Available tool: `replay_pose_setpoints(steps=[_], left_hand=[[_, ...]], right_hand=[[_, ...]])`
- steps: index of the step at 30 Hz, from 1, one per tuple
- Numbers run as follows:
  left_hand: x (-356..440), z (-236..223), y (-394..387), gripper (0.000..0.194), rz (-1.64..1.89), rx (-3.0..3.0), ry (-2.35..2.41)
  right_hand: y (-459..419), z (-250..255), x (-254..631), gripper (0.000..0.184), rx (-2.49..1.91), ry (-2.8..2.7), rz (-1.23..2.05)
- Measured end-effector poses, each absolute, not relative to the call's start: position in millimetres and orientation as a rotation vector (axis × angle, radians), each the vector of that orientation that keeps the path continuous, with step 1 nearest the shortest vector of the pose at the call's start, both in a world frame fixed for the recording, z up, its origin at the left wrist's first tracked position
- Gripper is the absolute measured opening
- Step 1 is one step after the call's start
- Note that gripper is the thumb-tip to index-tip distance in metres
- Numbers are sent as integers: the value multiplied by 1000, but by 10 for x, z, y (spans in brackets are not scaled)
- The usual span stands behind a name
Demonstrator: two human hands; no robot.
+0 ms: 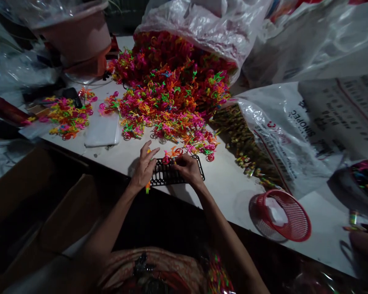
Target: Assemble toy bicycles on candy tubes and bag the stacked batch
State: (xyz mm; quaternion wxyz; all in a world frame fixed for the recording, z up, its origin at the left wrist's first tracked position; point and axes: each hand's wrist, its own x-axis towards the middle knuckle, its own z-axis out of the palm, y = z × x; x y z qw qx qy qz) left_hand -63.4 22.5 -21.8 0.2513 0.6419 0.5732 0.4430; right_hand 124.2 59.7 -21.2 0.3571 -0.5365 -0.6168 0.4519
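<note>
A black slotted plastic rack [167, 176] lies near the table's front edge, partly covered by both hands. My left hand [143, 168] is at its left end, fingers stretched and apart; a bit of yellow shows by the fingers. Over the rack's right part, my right hand [187, 168] is closed, thumb and fingers pinched at a small coloured plastic piece, its shape mostly hidden. Small pink and orange plastic pieces [171, 154] sit at the rack's back edge, beside the right fingertips. An orange and yellow-green piece [147, 188] shows below my left hand.
A large heap of bright plastic pieces [171, 98] spills from a clear bag [202, 24] behind the rack. A stack of clear plastic sleeves [102, 130] lies left. Thin sticks [242, 139] spread beside a printed white sack [282, 110]. A red basket [297, 220] lies tipped at right.
</note>
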Motion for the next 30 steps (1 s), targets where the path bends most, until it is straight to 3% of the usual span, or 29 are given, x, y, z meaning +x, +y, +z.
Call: replay_pose_setpoints(steps=[6,13,21,27,30], left_hand=[[-686,-225,239,39,1171,1764,1570],[-689,-169,230,38,1161,1753,1553],[-677,-155,226,39,1158,1721,1530],[-647,-138,219,39,1199,1686,1524],[-635,-125,216,38,1212,1673,1519]], right_hand=[[406,-220,1158,17,-1335,-1585,1330],[87,-267,889,18,-1356,-1595,1117],[-95,-308,724,17,-1394,-1498,1122],[-82,-356,718,4,-1359,-1527,1192],[-101,-371,673,8,-1340,-1446,1201]])
